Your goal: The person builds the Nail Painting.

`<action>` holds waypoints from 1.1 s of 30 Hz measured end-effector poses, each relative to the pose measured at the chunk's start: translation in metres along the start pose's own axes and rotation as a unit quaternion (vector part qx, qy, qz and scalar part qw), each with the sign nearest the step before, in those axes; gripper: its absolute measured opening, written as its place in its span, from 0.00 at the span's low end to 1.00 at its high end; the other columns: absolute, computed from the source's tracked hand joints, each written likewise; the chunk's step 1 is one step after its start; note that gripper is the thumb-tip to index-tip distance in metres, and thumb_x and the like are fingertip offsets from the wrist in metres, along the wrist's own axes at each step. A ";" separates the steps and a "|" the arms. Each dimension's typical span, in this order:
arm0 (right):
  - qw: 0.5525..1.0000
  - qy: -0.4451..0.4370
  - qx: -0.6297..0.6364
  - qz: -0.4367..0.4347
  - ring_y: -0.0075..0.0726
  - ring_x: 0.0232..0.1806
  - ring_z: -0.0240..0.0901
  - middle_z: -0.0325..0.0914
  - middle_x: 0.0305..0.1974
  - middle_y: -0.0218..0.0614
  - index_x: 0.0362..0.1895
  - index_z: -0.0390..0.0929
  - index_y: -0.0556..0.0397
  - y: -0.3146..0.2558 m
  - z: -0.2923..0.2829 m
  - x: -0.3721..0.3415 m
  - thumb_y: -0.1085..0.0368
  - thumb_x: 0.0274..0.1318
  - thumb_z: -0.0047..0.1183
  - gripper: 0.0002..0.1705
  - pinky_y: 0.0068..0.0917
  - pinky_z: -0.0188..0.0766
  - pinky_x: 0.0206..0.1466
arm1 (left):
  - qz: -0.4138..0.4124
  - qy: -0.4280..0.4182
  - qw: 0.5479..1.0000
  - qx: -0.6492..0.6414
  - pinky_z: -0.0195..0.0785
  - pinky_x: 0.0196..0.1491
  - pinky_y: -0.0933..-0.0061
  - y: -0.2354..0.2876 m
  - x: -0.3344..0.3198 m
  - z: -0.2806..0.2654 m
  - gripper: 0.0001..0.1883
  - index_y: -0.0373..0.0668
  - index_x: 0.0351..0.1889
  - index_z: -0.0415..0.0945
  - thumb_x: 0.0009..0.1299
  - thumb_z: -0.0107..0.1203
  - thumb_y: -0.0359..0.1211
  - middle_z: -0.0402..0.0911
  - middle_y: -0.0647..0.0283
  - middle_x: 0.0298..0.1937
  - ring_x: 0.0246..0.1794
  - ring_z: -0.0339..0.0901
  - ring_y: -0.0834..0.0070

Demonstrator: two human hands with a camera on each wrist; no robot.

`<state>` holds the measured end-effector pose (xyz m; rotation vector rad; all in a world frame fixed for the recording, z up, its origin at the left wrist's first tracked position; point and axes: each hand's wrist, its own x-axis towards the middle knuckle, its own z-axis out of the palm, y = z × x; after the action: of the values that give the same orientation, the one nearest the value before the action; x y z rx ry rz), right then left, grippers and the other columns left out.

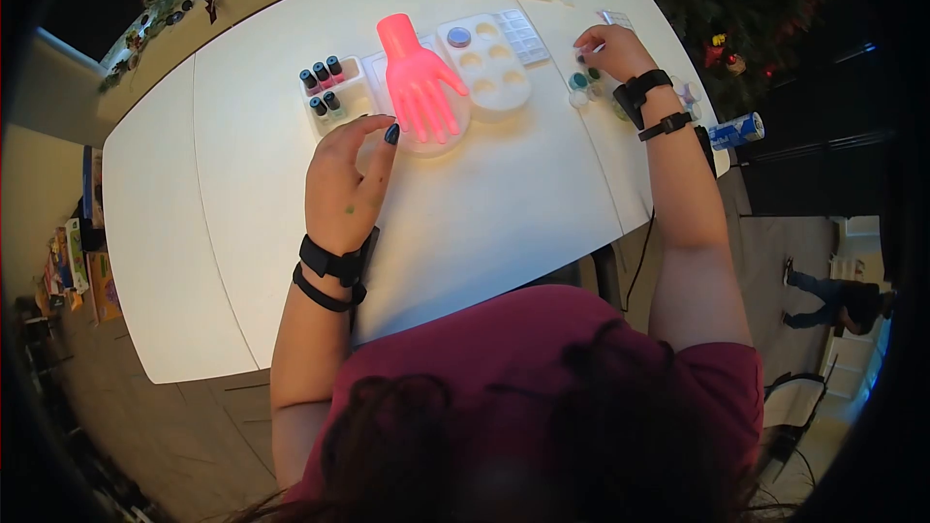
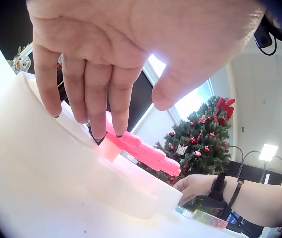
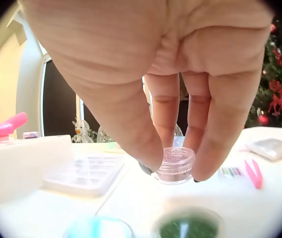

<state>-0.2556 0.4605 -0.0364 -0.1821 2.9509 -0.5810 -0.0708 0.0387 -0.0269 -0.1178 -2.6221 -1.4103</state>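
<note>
A small clear jar of pink glitter is pinched between the thumb and fingers of my right hand, near the table's right side. Close by stand a jar of green glitter and a light blue jar. My left hand hovers beside the bright pink model hand, its fingers relaxed and holding nothing. Dark polish shows on its thumbnail. The model hand lies palm down on a white stand. Several black-capped nail polish bottles stand in a white tray just beyond my left fingers.
Right of the model hand is a white palette with round wells, with a small jar in one. Behind it lies a compartment box. Pink tweezers lie past my right hand. A blue can is by my right forearm.
</note>
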 end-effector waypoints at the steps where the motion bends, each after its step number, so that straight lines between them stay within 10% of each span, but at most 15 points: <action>1: 0.999 0.035 -0.024 -0.009 0.38 0.44 0.84 0.88 0.40 0.39 0.46 0.89 0.52 -0.007 0.000 0.002 0.62 0.60 0.67 0.12 0.34 0.80 0.52 | 0.000 0.002 1.000 0.002 0.74 0.50 0.59 0.000 0.000 0.000 0.14 0.42 0.54 0.85 0.75 0.58 0.35 0.88 0.51 0.52 0.47 0.82 0.53; 9: 0.969 0.041 0.137 -0.202 0.35 0.41 0.84 0.89 0.43 0.38 0.49 0.89 0.56 -0.119 0.008 0.010 0.66 0.65 0.65 0.11 0.31 0.82 0.51 | 0.031 0.007 0.999 0.012 0.72 0.56 0.65 -0.005 0.001 -0.001 0.15 0.38 0.54 0.85 0.77 0.58 0.36 0.88 0.50 0.50 0.50 0.83 0.57; 30: 0.958 0.110 0.002 -0.266 0.53 0.54 0.83 0.86 0.57 0.44 0.57 0.88 0.49 -0.112 0.006 0.000 0.68 0.62 0.66 0.18 0.40 0.78 0.60 | 0.088 0.018 0.995 0.037 0.70 0.65 0.59 -0.011 0.001 0.002 0.13 0.39 0.55 0.84 0.74 0.58 0.29 0.88 0.52 0.55 0.60 0.81 0.52; 33: 0.973 0.096 -0.143 -0.152 0.52 0.57 0.81 0.85 0.59 0.45 0.59 0.87 0.46 -0.089 -0.017 -0.033 0.66 0.61 0.67 0.20 0.41 0.77 0.62 | 0.091 0.017 0.995 0.040 0.70 0.65 0.59 -0.012 0.000 0.002 0.13 0.39 0.55 0.84 0.74 0.57 0.29 0.88 0.52 0.56 0.60 0.81 0.52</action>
<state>-0.2175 0.3893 0.0169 -0.6495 3.2090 -0.2076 -0.0730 0.0342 -0.0376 -0.3129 -2.5611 -1.2361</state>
